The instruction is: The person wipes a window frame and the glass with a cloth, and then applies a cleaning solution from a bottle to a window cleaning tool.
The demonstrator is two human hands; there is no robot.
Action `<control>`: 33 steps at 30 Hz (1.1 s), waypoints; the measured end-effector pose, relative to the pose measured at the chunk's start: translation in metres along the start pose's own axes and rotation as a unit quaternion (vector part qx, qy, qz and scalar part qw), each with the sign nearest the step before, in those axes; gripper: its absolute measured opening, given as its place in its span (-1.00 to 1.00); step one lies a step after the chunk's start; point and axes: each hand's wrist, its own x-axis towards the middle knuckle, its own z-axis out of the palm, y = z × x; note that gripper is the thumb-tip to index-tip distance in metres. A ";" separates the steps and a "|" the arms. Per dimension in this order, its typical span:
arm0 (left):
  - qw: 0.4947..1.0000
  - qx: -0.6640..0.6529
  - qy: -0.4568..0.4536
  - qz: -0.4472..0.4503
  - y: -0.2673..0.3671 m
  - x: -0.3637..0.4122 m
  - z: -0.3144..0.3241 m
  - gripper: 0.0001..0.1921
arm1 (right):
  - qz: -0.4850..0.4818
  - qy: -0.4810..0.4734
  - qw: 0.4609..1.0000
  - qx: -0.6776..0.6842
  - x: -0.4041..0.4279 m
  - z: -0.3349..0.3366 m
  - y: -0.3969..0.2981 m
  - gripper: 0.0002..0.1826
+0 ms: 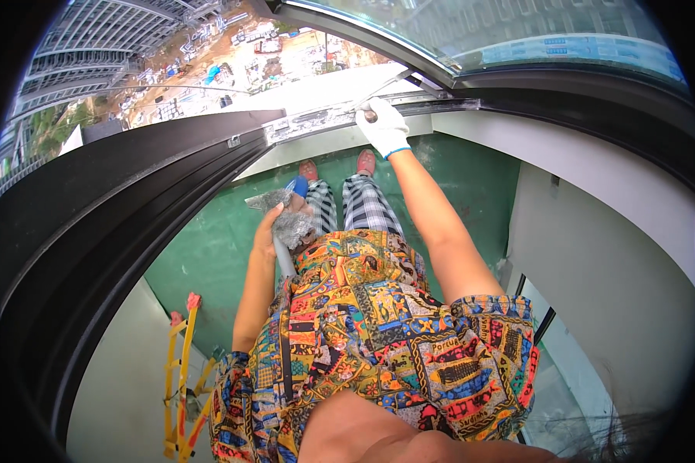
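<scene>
My right hand (384, 127), in a white knit glove with a blue cuff edge, is closed around a tool whose round brown handle end (370, 116) shows in the fist. It rests at the bottom rail of the window frame (318, 122), where the metal is marked with white residue. A thin metal bar (385, 88) runs from near the fist to the outward-opened sash (533, 75). Lower left, my bare left hand (268, 228) grips a bundle of grey shaggy cloth (292, 227). A grey tube-like handle (284, 254) and a blue item (297, 186) show beside the cloth.
Dark frame members (150, 156) curve along the left. Beyond the opening, a construction site (208, 75) lies far below. A yellow stepladder (182, 370) stands at lower left on the green floor (208, 254). A pale wall (602, 231) rises on the right.
</scene>
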 end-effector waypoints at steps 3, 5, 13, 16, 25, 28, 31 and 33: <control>0.999 -0.020 -0.036 -0.011 0.000 0.005 -0.006 -0.37 | 0.115 -0.079 0.970 0.201 0.007 -0.011 0.024 -0.80; 1.000 -0.004 -0.012 -0.001 0.001 0.004 0.000 -0.37 | 0.053 -0.032 0.986 0.156 0.003 -0.009 0.029 -0.79; 1.000 0.005 0.000 -0.010 0.002 0.003 0.001 -0.36 | 0.054 -0.009 0.989 0.140 -0.009 -0.013 0.001 -0.75; 0.999 0.013 0.036 0.012 -0.001 0.001 0.002 -0.31 | 0.117 0.152 0.971 0.145 0.004 -0.032 0.035 -0.75; 0.998 0.043 0.028 0.023 0.000 0.003 0.001 -0.29 | 0.204 -0.009 0.946 0.252 -0.009 -0.004 0.036 -0.75; 0.997 0.048 0.045 0.037 -0.004 0.002 -0.001 -0.28 | 0.221 0.053 0.925 0.305 -0.008 -0.019 0.039 -0.78; 0.997 0.051 0.054 0.032 -0.003 0.004 -0.001 -0.28 | 0.205 0.192 0.942 0.182 -0.007 -0.015 0.050 -0.76; 1.000 0.010 -0.006 -0.009 -0.002 0.008 -0.015 -0.25 | 0.143 0.147 0.975 0.082 -0.015 0.001 0.033 -0.73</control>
